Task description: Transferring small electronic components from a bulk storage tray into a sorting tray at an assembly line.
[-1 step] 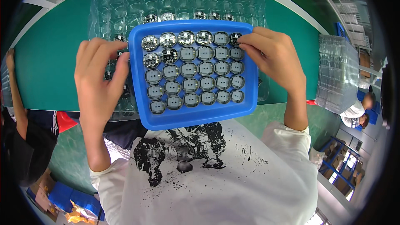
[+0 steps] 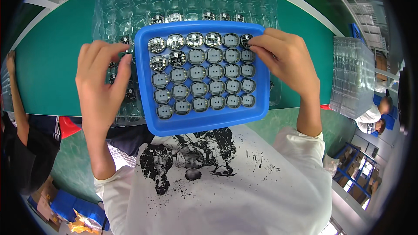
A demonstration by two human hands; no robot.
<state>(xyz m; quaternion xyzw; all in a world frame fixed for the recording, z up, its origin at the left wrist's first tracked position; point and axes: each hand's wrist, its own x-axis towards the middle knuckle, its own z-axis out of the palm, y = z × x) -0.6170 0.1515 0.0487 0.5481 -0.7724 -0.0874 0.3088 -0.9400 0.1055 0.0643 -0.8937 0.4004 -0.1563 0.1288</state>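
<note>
Blue tray (image 2: 210, 127): set at the near edge of the green table (image 2: 52, 74), in front of the person, over the near part of a clear blister sheet (image 2: 191, 0). It carries round grey casings (image 2: 197, 72) in five rows of six. Dark, shiny circuit boards (image 2: 176, 41) lie in the four leftmost places of the far row and the two leftmost of the second row; a further board (image 2: 245, 39) sits in the far right corner.

Right hand (image 2: 287, 56): reaches over the tray's right rim. Thumb and forefinger are drawn nearly together at the right edge of the corner board — whether they grip it or merely touch it cannot be determined.

Left hand (image 2: 98, 76): just left of the tray, above the blister sheet. Thumb and forefinger are parted, with a clear gap between the tips; nothing can be seen in their hold. Dark boards lie in the sheet near these fingers. More boards show in the sheet just beyond the tray's far rim.

Surroundings: a stack of clear plastic trays (image 2: 352, 76) stands at the right end of the table. At far left, a co-worker's forearm (image 2: 18, 100) reaches to the table edge.
</note>
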